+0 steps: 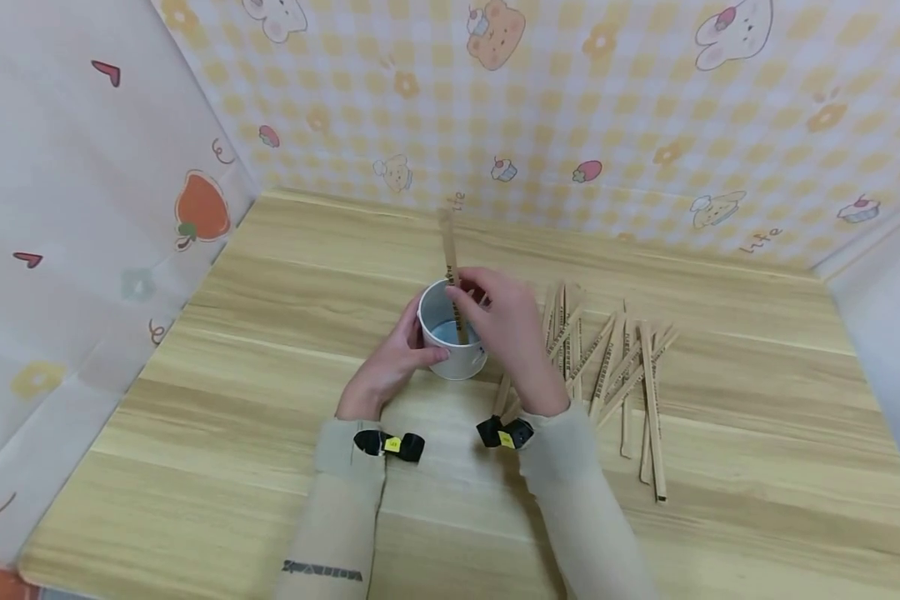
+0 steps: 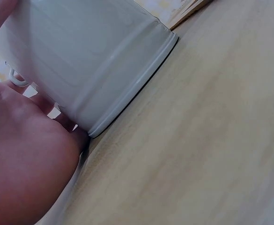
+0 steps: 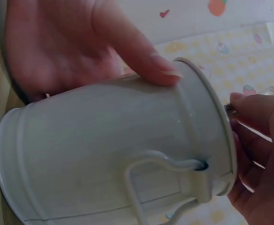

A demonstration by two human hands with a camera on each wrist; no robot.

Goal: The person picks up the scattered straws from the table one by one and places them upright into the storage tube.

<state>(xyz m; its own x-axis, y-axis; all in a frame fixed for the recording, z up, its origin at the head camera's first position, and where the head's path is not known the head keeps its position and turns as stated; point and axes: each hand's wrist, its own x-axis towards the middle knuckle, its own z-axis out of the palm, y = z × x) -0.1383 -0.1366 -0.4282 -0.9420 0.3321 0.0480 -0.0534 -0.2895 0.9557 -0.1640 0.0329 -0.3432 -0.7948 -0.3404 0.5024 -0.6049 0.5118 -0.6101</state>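
Note:
A small white metal bucket (image 1: pixel 459 367) stands on the wooden table, its mouth tipped a little toward the head camera. My left hand (image 1: pixel 387 372) grips it from the left, thumb on the near side below the rim. Over the mouth, my right hand (image 1: pixel 512 327) pinches a long, thin brown paper-wrapped stick (image 1: pixel 450 242) with dark print. The stick's lower end is inside the bucket and its upper part rises well above the rim. In the right wrist view, a wire loop (image 3: pixel 146 157) shows on the side of the bucket.
Several similar paper-wrapped sticks (image 1: pixel 651 400) lie in a loose, crossing pile on the table (image 1: pixel 232 375), right of the bucket and partly behind my right forearm. A yellow checked sheet (image 1: pixel 555 108) with cartoon prints hangs along the back edge, and a white sheet (image 1: pixel 82 167) at the left.

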